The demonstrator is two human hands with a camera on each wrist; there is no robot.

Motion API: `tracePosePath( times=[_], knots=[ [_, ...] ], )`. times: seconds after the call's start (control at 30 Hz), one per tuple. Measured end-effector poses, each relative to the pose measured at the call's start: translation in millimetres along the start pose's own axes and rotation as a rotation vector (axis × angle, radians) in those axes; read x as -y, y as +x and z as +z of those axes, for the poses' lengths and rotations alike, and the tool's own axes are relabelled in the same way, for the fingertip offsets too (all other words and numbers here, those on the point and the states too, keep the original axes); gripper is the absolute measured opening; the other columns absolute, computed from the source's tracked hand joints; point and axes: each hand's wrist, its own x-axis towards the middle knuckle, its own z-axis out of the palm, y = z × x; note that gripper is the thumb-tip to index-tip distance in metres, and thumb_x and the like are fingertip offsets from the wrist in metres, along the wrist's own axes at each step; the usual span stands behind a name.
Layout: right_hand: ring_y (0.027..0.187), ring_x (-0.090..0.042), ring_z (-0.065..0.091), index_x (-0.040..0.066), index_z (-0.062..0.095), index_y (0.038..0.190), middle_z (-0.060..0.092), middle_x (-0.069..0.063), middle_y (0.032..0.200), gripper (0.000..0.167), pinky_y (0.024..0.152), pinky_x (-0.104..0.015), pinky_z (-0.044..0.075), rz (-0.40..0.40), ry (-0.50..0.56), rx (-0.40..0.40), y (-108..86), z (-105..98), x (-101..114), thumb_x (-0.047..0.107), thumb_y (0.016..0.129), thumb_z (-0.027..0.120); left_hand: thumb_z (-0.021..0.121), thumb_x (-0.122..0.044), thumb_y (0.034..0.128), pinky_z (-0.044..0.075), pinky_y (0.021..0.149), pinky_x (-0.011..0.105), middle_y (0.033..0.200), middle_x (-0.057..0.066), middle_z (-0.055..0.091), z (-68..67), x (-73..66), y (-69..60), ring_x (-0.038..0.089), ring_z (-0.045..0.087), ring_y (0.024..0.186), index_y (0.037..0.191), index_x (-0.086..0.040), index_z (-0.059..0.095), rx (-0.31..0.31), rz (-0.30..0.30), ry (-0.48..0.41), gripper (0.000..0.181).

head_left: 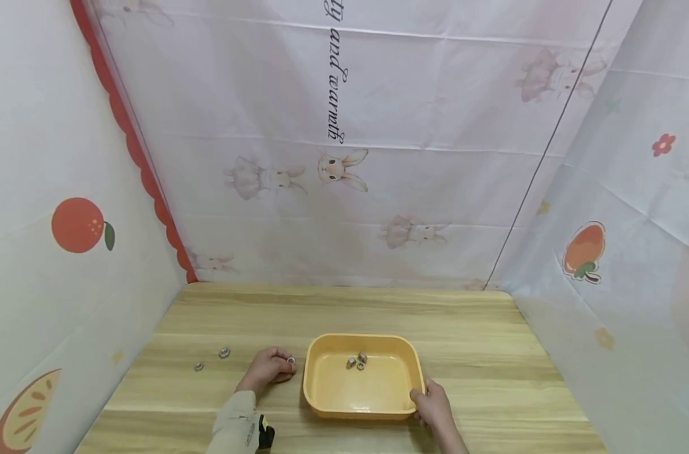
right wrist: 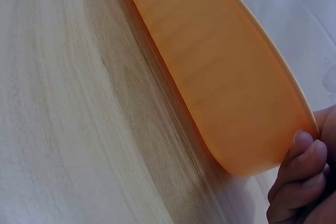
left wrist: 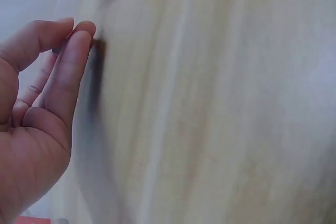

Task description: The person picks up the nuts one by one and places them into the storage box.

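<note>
In the head view, my left hand is just left of the yellow plastic basin and pinches a small metal nut between thumb and fingertips. The left wrist view shows the thumb meeting the fingers, with the nut mostly hidden by them. My right hand grips the basin's right side near its front corner, thumb over the rim. From the right wrist, the fingers press against the basin's outer wall. Three small metal nuts lie together inside the basin, toward its back.
Two more nuts lie on the wooden table left of my left hand: a larger nut and a smaller nut. Printed cloth walls enclose the table at the back and both sides.
</note>
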Motion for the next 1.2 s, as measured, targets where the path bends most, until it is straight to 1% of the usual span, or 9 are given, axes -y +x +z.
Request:
tracePosePath(
  times=[0.13, 0.33, 0.47, 0.6, 0.77, 0.87, 1.0, 1.03, 1.2],
  knots=[
    [0.038, -0.013, 0.042, -0.001, 0.054, 0.082, 0.048, -0.005, 0.050, 0.008, 0.033, -0.021, 0.034, -0.004, -0.002, -0.007, 0.8, 0, 0, 0.005, 0.079, 0.050, 0.068, 0.010, 0.0724, 0.055, 0.069, 0.035, 0.083, 0.014, 0.065, 1.5, -8.0, -1.8, 0.023, 0.065, 0.075, 0.093, 0.008, 0.053, 0.022, 0.009, -0.011, 0.025],
    [0.039, -0.013, 0.043, -0.002, 0.056, 0.088, 0.049, -0.005, 0.051, 0.014, 0.034, -0.020, 0.034, 0.004, -0.018, 0.003, 2.3, 0, -1, 0.006, 0.078, 0.051, 0.066, 0.011, 0.0742, 0.054, 0.072, 0.038, 0.084, 0.013, 0.064, 2.1, -26.5, -7.9, 0.024, 0.064, 0.077, 0.100, 0.010, 0.052, 0.058, 0.041, -0.007, 0.029],
    [0.039, -0.013, 0.043, -0.003, 0.056, 0.089, 0.049, -0.005, 0.051, 0.015, 0.034, -0.020, 0.034, -0.001, -0.026, -0.002, 2.2, 0, 0, 0.006, 0.078, 0.050, 0.067, 0.010, 0.0749, 0.053, 0.077, 0.040, 0.090, 0.015, 0.062, 4.6, -39.8, -12.7, 0.024, 0.064, 0.081, 0.108, 0.013, 0.051, 0.113, 0.055, 0.013, 0.037],
    [0.038, -0.013, 0.043, -0.003, 0.056, 0.089, 0.049, -0.005, 0.051, 0.016, 0.033, -0.020, 0.034, -0.008, -0.020, -0.008, 1.1, 1, 1, 0.006, 0.077, 0.050, 0.069, 0.008, 0.0743, 0.053, 0.078, 0.038, 0.092, 0.015, 0.062, 8.7, -51.9, -16.8, 0.023, 0.063, 0.082, 0.109, 0.012, 0.053, 0.158, 0.056, 0.054, 0.038],
    [0.039, -0.013, 0.044, -0.006, 0.057, 0.096, 0.049, -0.005, 0.051, 0.023, 0.033, -0.020, 0.035, -0.013, -0.013, 0.003, 0.6, 2, 0, 0.005, 0.077, 0.050, 0.069, 0.009, 0.0747, 0.052, 0.079, 0.044, 0.089, 0.014, 0.062, 14.4, -63.7, -19.6, 0.024, 0.064, 0.078, 0.106, 0.011, 0.055, 0.218, 0.021, 0.094, 0.035],
    [0.039, -0.013, 0.044, -0.006, 0.057, 0.095, 0.049, -0.005, 0.051, 0.021, 0.034, -0.020, 0.035, -0.011, -0.012, 0.005, 0.3, 2, -1, 0.005, 0.078, 0.050, 0.067, 0.010, 0.0753, 0.052, 0.078, 0.046, 0.086, 0.014, 0.063, 17.5, -68.6, -20.3, 0.023, 0.065, 0.076, 0.107, 0.013, 0.055, 0.247, -0.017, 0.111, 0.034],
    [0.039, -0.014, 0.045, -0.004, 0.056, 0.091, 0.049, -0.005, 0.051, 0.017, 0.033, -0.021, 0.035, -0.002, -0.023, -0.002, 0.1, 0, -3, 0.005, 0.078, 0.050, 0.068, 0.009, 0.0748, 0.055, 0.070, 0.040, 0.086, 0.013, 0.063, 23.0, -73.4, -19.7, 0.022, 0.064, 0.072, 0.107, 0.012, 0.057, 0.258, -0.062, 0.149, 0.034],
    [0.039, -0.014, 0.045, -0.005, 0.056, 0.092, 0.049, -0.005, 0.051, 0.018, 0.034, -0.021, 0.035, 0.001, -0.026, -0.002, 0.4, 0, -3, 0.005, 0.079, 0.050, 0.068, 0.009, 0.0748, 0.055, 0.068, 0.039, 0.085, 0.012, 0.063, 24.6, -74.8, -19.4, 0.021, 0.064, 0.071, 0.106, 0.011, 0.058, 0.259, -0.069, 0.157, 0.033],
    [0.040, -0.014, 0.045, -0.005, 0.056, 0.093, 0.049, -0.005, 0.051, 0.018, 0.034, -0.021, 0.035, 0.007, -0.029, 0.000, 0.6, -1, -3, 0.005, 0.079, 0.050, 0.071, 0.005, 0.0742, 0.055, 0.059, 0.033, 0.080, 0.009, 0.064, 31.5, -81.5, -19.1, 0.017, 0.062, 0.062, 0.103, 0.008, 0.062, 0.254, -0.065, 0.197, 0.031]
  ],
)
